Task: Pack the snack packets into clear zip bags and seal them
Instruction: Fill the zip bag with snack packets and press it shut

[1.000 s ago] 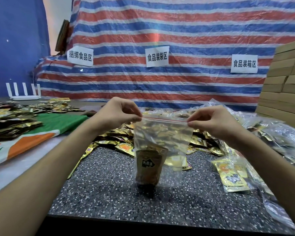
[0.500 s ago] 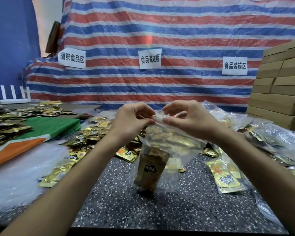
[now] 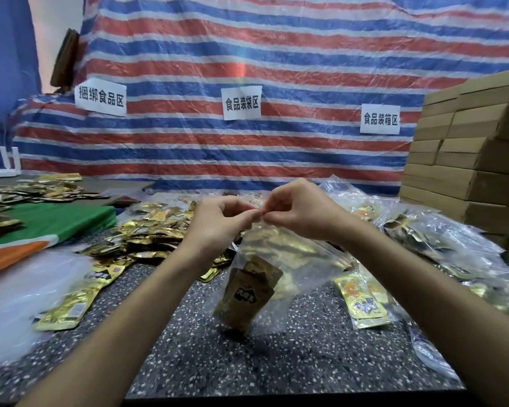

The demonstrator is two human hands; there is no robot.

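The person's left hand and right hand are now meeting fingertip to fingertip, both pinching the top edge of the clear zip bag at its twelve o'clock. The bag is hanging upright below them with its bottom touching the speckled table. The dark snack packets are sitting inside, low in the bag. A second ago the hands were holding the mouth stretched wide by its two corners; they have been closing in since, so the pinch is now gathered at the middle of the strip. To my eye that means the filling is over for this bag and the sealing is under way, though I cannot tell whether the strip is pressed shut yet. Loose packets are lying in a heap at ten o'clock of the bag, and filled bags are piling up at two o'clock.
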